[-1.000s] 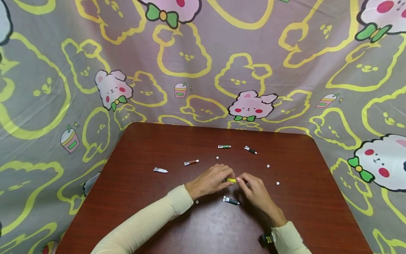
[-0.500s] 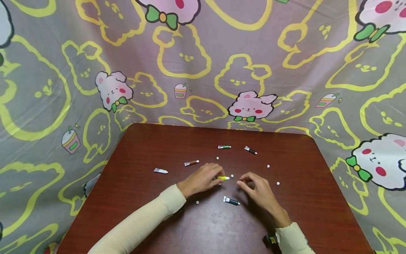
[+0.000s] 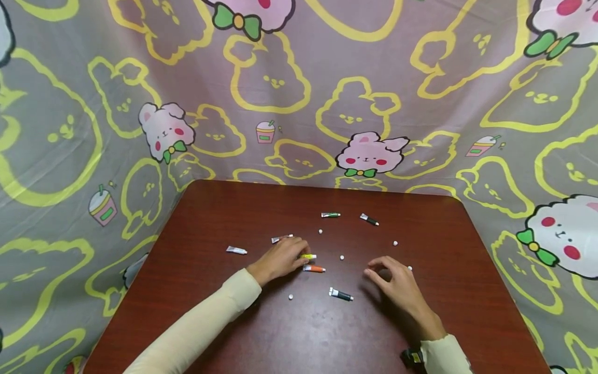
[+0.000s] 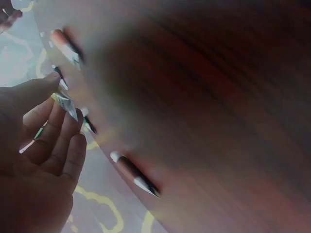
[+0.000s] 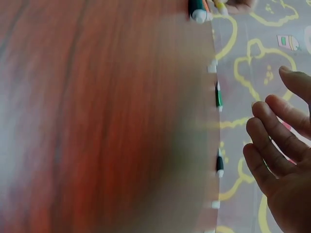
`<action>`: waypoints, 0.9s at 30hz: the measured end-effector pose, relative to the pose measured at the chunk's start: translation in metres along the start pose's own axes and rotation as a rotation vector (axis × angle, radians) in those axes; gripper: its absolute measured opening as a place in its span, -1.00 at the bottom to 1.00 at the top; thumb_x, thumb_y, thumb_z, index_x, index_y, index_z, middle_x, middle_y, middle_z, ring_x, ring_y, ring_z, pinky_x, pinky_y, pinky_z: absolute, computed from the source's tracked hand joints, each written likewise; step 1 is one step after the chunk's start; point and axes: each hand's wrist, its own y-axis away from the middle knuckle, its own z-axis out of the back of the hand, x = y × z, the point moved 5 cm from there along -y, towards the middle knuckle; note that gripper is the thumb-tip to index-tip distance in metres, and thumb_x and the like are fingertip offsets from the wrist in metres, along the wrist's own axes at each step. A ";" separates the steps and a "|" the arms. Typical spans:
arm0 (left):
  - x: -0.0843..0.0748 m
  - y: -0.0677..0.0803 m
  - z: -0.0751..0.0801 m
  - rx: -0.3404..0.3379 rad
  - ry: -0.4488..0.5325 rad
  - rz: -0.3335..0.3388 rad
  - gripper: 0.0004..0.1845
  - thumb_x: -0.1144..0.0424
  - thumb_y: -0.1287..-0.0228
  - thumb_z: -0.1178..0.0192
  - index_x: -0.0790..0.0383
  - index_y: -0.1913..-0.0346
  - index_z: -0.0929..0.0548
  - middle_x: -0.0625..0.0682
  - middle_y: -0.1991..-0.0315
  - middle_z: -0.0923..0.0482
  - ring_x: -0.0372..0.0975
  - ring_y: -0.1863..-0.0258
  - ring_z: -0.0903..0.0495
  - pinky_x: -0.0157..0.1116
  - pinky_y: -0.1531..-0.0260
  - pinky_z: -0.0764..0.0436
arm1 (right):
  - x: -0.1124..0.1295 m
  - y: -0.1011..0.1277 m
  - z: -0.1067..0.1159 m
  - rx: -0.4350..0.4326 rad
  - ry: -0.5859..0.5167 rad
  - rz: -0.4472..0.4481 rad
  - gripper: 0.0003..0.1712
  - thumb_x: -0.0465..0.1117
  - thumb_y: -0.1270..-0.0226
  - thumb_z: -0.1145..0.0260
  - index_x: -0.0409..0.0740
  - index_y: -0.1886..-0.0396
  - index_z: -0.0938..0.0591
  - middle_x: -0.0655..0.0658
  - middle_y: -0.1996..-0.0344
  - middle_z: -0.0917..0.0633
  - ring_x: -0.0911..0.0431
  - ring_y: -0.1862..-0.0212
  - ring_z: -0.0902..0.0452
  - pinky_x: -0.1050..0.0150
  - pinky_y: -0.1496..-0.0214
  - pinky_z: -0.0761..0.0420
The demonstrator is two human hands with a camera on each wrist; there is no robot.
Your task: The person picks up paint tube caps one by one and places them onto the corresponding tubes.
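Note:
My left hand [image 3: 280,259] pinches a small yellow paint tube [image 3: 308,256] between thumb and fingertips, its white tip pointing right. In the left wrist view the yellow tube's silver crimped end [image 4: 68,108] sticks out from the fingers. Just in front of it lies an orange paint tube [image 3: 314,269]. My left hand overlaps a brown tube [image 3: 276,239] in the head view. My right hand [image 3: 397,283] hovers to the right, holding nothing, its fingers loosely bent and spread. A small white cap [image 3: 342,257] lies between the hands.
A dark tube [image 3: 341,294] lies nearer the front. Farther back are a green tube [image 3: 330,214] and a black tube [image 3: 369,219]; a white tube [image 3: 236,250] is at left. Several other white caps [image 3: 290,297] are scattered on the brown table [image 3: 224,208]. Patterned cloth [image 3: 289,93] surrounds it.
My right hand has come off the yellow tube and moved right. My left hand has carried the tube left, partly covering the brown tube. The middle cap and the orange tube now show.

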 end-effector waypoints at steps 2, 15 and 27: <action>0.004 0.002 -0.001 0.003 -0.007 0.011 -0.84 0.17 -0.46 -0.47 0.11 0.07 -0.72 -0.03 0.13 -0.75 -0.15 0.07 -0.70 -0.06 -0.26 -0.64 | -0.004 0.003 0.004 -0.004 0.017 -0.009 -0.79 -0.23 -0.26 -0.66 -0.04 0.14 -0.81 0.09 0.23 -0.84 0.11 0.19 -0.81 0.03 0.09 -0.72; 0.019 0.008 -0.002 -0.091 -0.032 -0.062 -0.80 0.28 -0.29 -0.55 0.18 0.19 -0.70 0.00 0.26 -0.74 -0.13 0.23 -0.69 -0.09 0.04 -0.70 | -0.032 0.022 0.027 -0.024 0.070 -0.072 -0.75 -0.24 -0.23 -0.68 -0.05 0.13 -0.81 0.08 0.22 -0.83 0.13 0.15 -0.79 0.32 0.09 -0.72; 0.025 0.007 -0.003 -0.050 -0.024 0.017 -0.84 0.21 -0.37 -0.52 0.12 0.15 -0.72 0.00 0.20 -0.73 -0.10 0.13 -0.71 -0.02 0.04 -0.69 | -0.051 0.039 0.047 -0.032 0.128 -0.114 -0.74 -0.22 -0.21 -0.69 0.03 0.14 -0.82 0.06 0.17 -0.84 0.01 0.07 -0.77 0.61 -0.03 -0.44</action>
